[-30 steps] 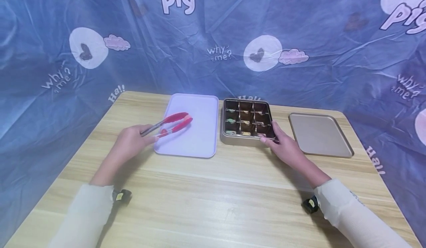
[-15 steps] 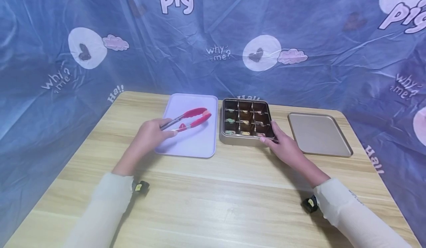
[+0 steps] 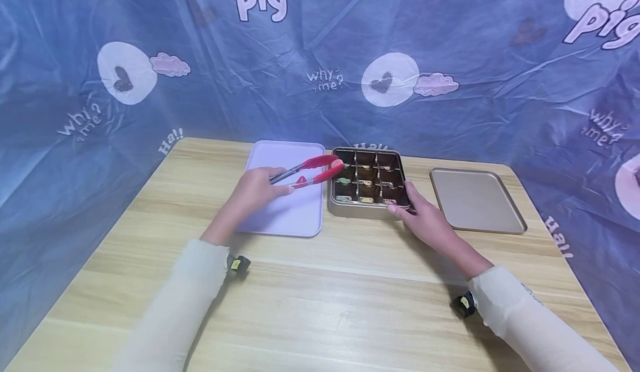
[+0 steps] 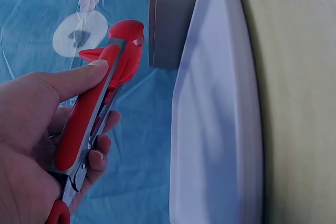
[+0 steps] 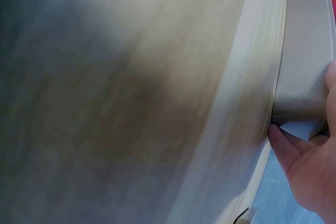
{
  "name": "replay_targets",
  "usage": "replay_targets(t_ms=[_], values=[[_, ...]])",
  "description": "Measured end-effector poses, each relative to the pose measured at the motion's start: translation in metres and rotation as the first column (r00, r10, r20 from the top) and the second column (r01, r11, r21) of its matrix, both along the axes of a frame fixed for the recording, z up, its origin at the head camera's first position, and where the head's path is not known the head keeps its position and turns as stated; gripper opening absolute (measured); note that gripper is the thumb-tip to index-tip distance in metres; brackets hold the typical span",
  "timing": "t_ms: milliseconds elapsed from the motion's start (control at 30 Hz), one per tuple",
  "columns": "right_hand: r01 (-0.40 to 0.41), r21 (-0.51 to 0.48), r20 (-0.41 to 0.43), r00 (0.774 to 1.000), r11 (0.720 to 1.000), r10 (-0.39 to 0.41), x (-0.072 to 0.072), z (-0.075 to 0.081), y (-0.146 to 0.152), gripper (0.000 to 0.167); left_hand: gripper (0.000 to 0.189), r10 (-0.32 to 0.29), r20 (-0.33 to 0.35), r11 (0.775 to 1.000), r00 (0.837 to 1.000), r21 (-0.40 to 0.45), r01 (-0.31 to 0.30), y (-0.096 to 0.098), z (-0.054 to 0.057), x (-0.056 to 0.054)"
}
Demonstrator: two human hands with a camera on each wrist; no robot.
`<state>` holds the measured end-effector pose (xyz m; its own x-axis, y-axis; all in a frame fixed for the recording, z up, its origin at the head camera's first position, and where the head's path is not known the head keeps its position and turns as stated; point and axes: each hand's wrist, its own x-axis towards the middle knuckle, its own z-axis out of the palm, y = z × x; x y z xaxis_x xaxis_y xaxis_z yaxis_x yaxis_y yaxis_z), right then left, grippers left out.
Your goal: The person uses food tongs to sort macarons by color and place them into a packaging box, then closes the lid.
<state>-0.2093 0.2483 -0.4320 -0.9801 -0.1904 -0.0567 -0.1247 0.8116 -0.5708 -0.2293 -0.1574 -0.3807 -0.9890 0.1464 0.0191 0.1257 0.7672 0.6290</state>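
Note:
My left hand grips red-and-metal tongs, its thumb lying along the upper handle in the left wrist view. Between the red tips is a small pale orange piece, its kind too small to tell. The tips are over the left edge of a bronze-coloured tin box with dark compartments. Small green, yellow and pink pieces show low in several compartments. At the box's front right corner, my right hand holds the tin, with the thumb on the front and the fingers along the right side, partly hidden.
A lilac tray lies left of the tin, under the left hand and tongs. To the right is a flat bronze lid. All stand on a wooden table, with a blue printed cloth hanging behind.
The left hand has carried the tongs and the pale orange piece rightward from above the lilac tray to the tin's left edge. The right hand has stayed on the tin.

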Motion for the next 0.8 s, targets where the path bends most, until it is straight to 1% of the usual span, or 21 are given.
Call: replay_targets(t_ms=[233, 467, 667, 800], values=[[0.002, 0.001, -0.003, 1.0, 1.0, -0.002, -0.001, -0.001, 0.0, 0.1, 0.055, -0.046, -0.041, 0.999, 0.998, -0.008, 0.046, 0.023, 0.003, -0.011], [0.017, 0.004, -0.009, 1.0, 1.0, -0.017, 0.0, -0.003, 0.002, 0.101, 0.053, -0.088, -0.037, 0.996, 0.995, -0.023, 0.087, 0.046, 0.004, -0.021], [0.016, -0.011, -0.006, 1.0, 1.0, -0.016, -0.001, -0.002, 0.002, 0.102, 0.052, -0.106, -0.047, 0.994, 0.993, -0.034, 0.104, 0.057, 0.007, -0.024], [0.012, -0.003, -0.014, 1.0, 1.0, -0.012, -0.001, -0.003, 0.002, 0.102, 0.05, -0.118, -0.061, 0.992, 0.991, -0.044, 0.115, 0.062, 0.008, -0.025]])
